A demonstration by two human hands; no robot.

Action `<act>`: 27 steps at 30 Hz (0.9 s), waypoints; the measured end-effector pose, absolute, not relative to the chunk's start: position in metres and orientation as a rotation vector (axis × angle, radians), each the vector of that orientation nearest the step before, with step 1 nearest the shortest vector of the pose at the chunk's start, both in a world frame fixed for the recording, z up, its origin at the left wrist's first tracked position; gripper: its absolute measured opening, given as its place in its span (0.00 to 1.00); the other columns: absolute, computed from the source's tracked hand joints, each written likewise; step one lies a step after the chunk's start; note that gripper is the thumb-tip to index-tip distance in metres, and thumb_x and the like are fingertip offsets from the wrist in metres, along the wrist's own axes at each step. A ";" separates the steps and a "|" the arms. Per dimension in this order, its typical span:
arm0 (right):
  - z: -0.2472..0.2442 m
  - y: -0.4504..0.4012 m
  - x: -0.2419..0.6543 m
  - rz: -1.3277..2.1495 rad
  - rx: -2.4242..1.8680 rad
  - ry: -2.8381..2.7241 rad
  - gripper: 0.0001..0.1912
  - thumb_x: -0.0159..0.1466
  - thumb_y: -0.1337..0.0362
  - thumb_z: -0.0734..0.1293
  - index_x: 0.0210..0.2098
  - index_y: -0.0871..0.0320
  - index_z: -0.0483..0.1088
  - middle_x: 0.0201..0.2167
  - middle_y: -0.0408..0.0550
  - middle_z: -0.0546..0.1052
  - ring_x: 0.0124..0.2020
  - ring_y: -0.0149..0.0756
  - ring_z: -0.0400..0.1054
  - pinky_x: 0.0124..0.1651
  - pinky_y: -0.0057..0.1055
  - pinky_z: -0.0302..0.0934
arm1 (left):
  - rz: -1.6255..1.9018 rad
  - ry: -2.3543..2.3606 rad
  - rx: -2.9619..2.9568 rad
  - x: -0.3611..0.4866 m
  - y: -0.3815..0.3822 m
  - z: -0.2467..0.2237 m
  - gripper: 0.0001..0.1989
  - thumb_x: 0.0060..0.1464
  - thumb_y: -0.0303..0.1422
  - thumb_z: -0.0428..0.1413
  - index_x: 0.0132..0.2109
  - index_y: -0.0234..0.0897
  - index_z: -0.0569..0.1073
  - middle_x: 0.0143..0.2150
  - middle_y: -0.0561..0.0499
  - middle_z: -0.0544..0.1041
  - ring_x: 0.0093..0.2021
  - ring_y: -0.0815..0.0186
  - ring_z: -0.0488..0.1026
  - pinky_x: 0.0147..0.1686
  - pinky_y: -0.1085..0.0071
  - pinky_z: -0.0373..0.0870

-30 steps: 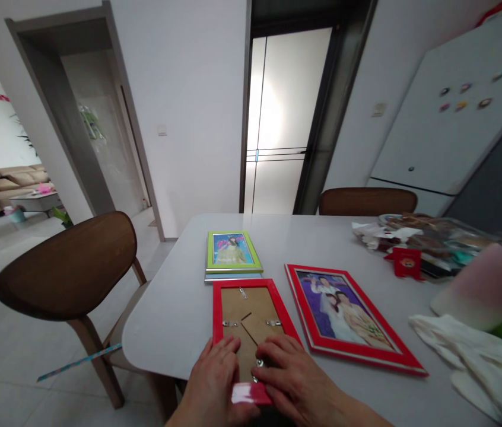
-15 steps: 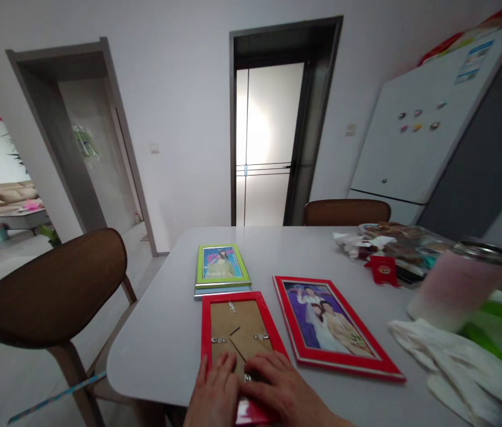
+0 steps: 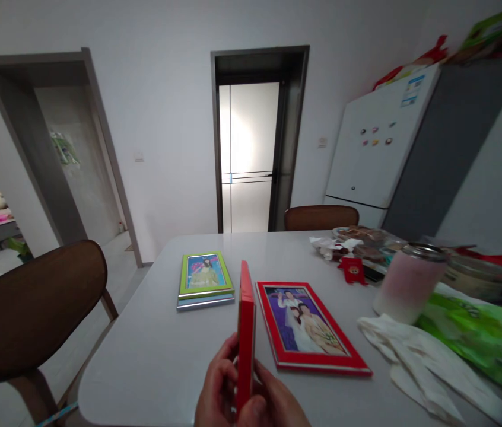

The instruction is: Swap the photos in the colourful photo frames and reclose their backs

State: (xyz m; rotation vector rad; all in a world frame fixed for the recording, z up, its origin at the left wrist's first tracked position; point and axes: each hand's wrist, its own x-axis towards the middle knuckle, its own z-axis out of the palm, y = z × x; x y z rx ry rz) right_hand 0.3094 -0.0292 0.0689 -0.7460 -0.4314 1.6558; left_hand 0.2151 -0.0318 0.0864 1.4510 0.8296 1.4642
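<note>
The left hand and right hand pinch a slim red picture frame upright between curled fingers, above the pale tabletop. A red-framed couple's portrait lies flat just right.

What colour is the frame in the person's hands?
The frame is red, shown best in the head view.

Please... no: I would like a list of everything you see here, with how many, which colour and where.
held frame: 1, red, upright above the table, between the hands
flat frame: 1, red, lying on the table, right of the hands
green frame: 1, green, lying on the table, left of the flat frame
tumbler: 1, pink and white, right side of the table
cloth: 1, white, front right of the table
bag: 1, green, far right of the table
table: 1, white, under these things
chairs: 2, brown, left and far side of the table
fridge: 1, white, back right
left hand: 1, bare, holding the held frame
right hand: 1, bare, holding the held frame
</note>
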 end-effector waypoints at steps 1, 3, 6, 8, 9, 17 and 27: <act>0.074 -0.029 0.304 1.661 -0.672 -0.386 0.16 0.50 0.53 0.66 0.30 0.60 0.70 0.23 0.45 0.74 0.25 0.31 0.68 0.30 0.26 0.61 | 1.460 0.766 1.361 0.223 -0.035 0.090 0.15 0.41 0.45 0.56 0.27 0.38 0.65 0.53 0.40 0.64 0.48 0.53 0.66 0.40 0.65 0.67; 0.085 -0.030 0.307 1.552 -0.622 -0.355 0.13 0.49 0.57 0.67 0.31 0.58 0.70 0.23 0.42 0.75 0.24 0.29 0.68 0.29 0.23 0.61 | 1.443 0.674 1.262 0.235 -0.038 0.100 0.16 0.38 0.43 0.58 0.30 0.38 0.65 0.52 0.41 0.65 0.47 0.54 0.67 0.39 0.67 0.68; 0.101 -0.027 0.341 1.323 -0.738 -0.396 0.22 0.50 0.63 0.67 0.45 0.52 0.64 0.29 0.40 0.76 0.26 0.31 0.69 0.28 0.25 0.63 | 1.437 0.640 1.198 0.239 -0.031 0.121 0.22 0.38 0.35 0.60 0.42 0.40 0.62 0.46 0.46 0.70 0.45 0.59 0.69 0.42 0.67 0.67; 0.109 -0.022 0.377 1.235 -0.906 -0.450 0.30 0.50 0.64 0.66 0.52 0.50 0.56 0.31 0.41 0.76 0.27 0.34 0.70 0.28 0.28 0.64 | 1.396 0.631 1.146 0.242 -0.022 0.131 0.29 0.39 0.32 0.60 0.49 0.42 0.56 0.45 0.48 0.71 0.44 0.61 0.69 0.42 0.66 0.67; 0.110 -0.018 0.396 1.202 -0.995 -0.485 0.33 0.50 0.64 0.66 0.54 0.49 0.53 0.30 0.41 0.77 0.27 0.35 0.71 0.27 0.29 0.64 | 1.346 0.618 1.123 0.244 -0.017 0.131 0.31 0.39 0.31 0.59 0.50 0.42 0.55 0.46 0.48 0.70 0.44 0.60 0.69 0.42 0.65 0.67; 0.085 0.019 0.502 0.816 -1.625 -1.087 0.25 0.52 0.63 0.61 0.50 0.56 0.61 0.32 0.45 0.77 0.29 0.38 0.71 0.31 0.31 0.65 | 1.054 0.699 1.227 0.290 0.009 0.070 0.33 0.40 0.27 0.56 0.54 0.33 0.53 0.50 0.44 0.68 0.47 0.62 0.67 0.44 0.70 0.65; 0.042 0.024 0.526 0.470 -1.890 -1.338 0.23 0.52 0.62 0.58 0.46 0.60 0.65 0.42 0.50 0.73 0.42 0.42 0.66 0.45 0.34 0.57 | 0.873 1.085 1.901 0.293 0.020 0.033 0.33 0.39 0.24 0.52 0.56 0.29 0.54 0.56 0.43 0.61 0.55 0.61 0.57 0.54 0.70 0.52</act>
